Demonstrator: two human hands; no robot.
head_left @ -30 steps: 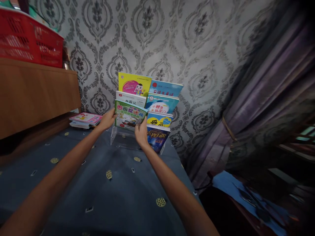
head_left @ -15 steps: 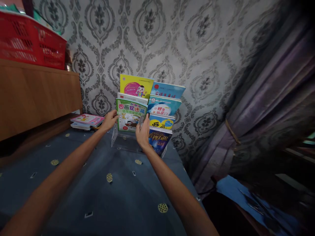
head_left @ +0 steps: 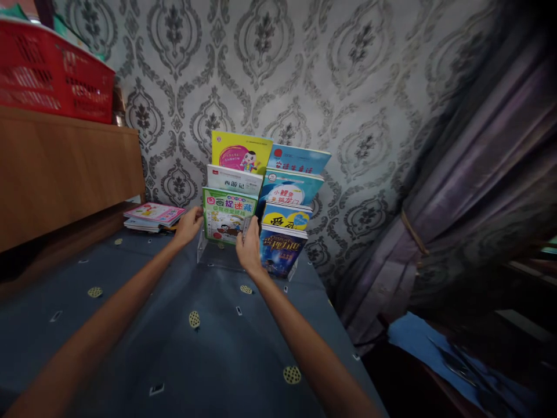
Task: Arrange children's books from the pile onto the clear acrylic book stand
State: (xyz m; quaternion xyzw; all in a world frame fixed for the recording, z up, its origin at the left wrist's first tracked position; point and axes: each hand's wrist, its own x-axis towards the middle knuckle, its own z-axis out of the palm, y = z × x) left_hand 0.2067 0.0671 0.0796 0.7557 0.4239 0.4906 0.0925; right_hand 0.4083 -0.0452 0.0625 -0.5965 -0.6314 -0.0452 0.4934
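Note:
A green-bordered picture book (head_left: 230,217) stands upright, tilted back, in the lower left part of a clear plastic book rack (head_left: 221,255). My left hand (head_left: 189,225) is closed at its left edge. My right hand (head_left: 249,251) grips its lower right edge, thumb in front and fingers partly hidden. Behind it rise a white book (head_left: 235,181) and a yellow book (head_left: 239,151). Beside my right hand, in the rack's right column, stand a dark blue book (head_left: 282,249), a yellow book with a blue heart (head_left: 286,217) and two blue books (head_left: 293,187).
A small stack of books (head_left: 154,215) lies left on the dark patterned cloth (head_left: 217,348). A red basket (head_left: 56,75) stands on a wooden cabinet (head_left: 69,168). Patterned wallpaper backs the rack; a tied curtain (head_left: 391,249) and a blue cloth (head_left: 430,354) are right.
The green book has gone down in the rack with both hands, showing more of the white book's cover behind it. My right hand has shifted slightly left and lower, uncovering more of the dark blue book.

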